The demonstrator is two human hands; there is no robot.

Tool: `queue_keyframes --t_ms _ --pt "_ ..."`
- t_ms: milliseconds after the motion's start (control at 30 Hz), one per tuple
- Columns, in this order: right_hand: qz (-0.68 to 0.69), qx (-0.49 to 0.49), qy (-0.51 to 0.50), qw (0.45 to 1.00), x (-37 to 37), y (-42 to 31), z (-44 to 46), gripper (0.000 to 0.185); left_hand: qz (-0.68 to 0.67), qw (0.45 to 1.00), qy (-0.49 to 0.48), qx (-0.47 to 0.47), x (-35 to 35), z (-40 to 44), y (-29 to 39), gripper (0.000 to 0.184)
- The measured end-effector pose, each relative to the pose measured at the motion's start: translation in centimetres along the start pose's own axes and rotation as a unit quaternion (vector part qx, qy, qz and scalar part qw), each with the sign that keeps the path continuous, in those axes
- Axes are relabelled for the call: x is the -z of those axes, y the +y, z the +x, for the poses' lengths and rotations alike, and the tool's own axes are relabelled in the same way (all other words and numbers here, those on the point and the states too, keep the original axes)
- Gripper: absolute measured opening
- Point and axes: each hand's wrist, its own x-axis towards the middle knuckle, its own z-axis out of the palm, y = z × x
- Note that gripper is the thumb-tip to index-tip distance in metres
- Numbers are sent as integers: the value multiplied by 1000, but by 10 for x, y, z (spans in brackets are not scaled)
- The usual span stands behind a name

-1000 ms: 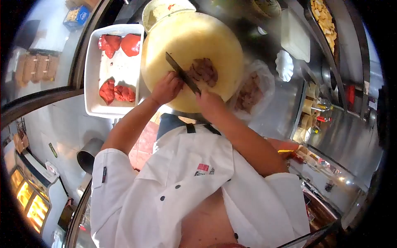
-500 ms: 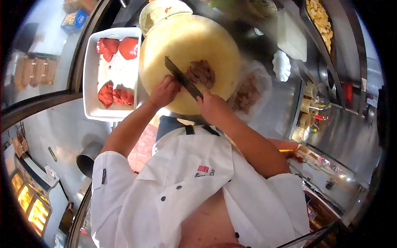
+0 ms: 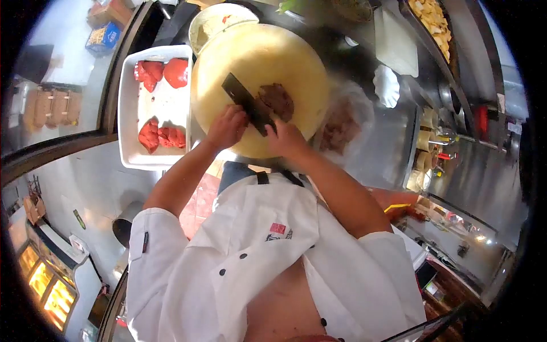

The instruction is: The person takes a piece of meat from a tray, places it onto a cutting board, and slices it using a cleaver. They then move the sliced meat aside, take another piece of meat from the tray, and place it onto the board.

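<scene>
My right hand (image 3: 284,139) grips the handle end of a dark, broad-bladed cleaver (image 3: 246,101) over a round yellowish chopping block (image 3: 290,54). The blade slants up and to the left, its wide face showing. Against its left side is my left hand (image 3: 228,126), fingers curled and bunched; whatever lies under them is hidden. Right of the blade, a small pile of dark brownish-red sliced meat (image 3: 277,101) sits on the block. A clear plastic bag (image 3: 345,119) with pale pinkish meat lies right of the block.
Left of the block stands a white tray (image 3: 123,108) holding several red meat pieces (image 3: 149,74). Behind it is a bowl (image 3: 196,25) of pale food. A white scalloped dish (image 3: 387,85) and a pale rectangular lid or container (image 3: 396,43) are at right, near a tray of yellowish chunks (image 3: 432,25).
The cleaver has tilted, so more of its broad face shows now. My right hand has shifted slightly left. My left hand stays nearly in place, still curled beside the blade.
</scene>
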Motion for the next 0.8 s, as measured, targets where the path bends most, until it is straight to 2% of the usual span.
queue_keyframes --t_ms 33,100,133,167,200,233,267,300,367,433,533,600,733,800 --pt "2 3 0 1000 -5 10 -1 44 -9 1000 -7 4 4 2 5 22" --pt "2 48 125 991 -9 32 -3 33 -15 1000 -8 9 13 14 10 24" --pt "1 51 124 991 3 32 -6 33 -12 999 -6 -30 18 20 12 26" --pt "-27 -2 80 996 15 32 -9 39 -9 998 -5 -69 21 23 12 29" --pt "-54 -56 34 996 28 29 -14 46 -9 998 -6 -67 17 20 10 29" --pt "-53 -56 32 997 36 26 -19 46 -19 999 -33 -32 11 17 6 29" --pt "-40 -26 51 998 44 24 -24 39 -29 998 -61 3 5 14 2 29" --pt "-27 4 69 997 49 21 -28 34 -29 998 -64 3 4 11 -3 29" --pt "-61 -26 37 997 54 9 -32 34 -68 993 -37 -86 3 7 -15 24" --pt "-97 -52 5 994 58 -9 -37 34 -46 994 -37 -88 7 9 -13 24" --pt "-55 -46 13 997 54 -27 -52 32 -19 995 -36 -89 12 11 -7 24" --pt "-54 -7 6 998 46 -25 -53 27 -7 995 -32 -91 14 14 -4 24" --pt "-85 5 2 996 42 -30 -52 24 -1 995 -24 -93 10 14 -5 22" --pt "-85 -33 -50 995 45 -36 -46 30 -2 995 -21 -93 4 10 -13 21"
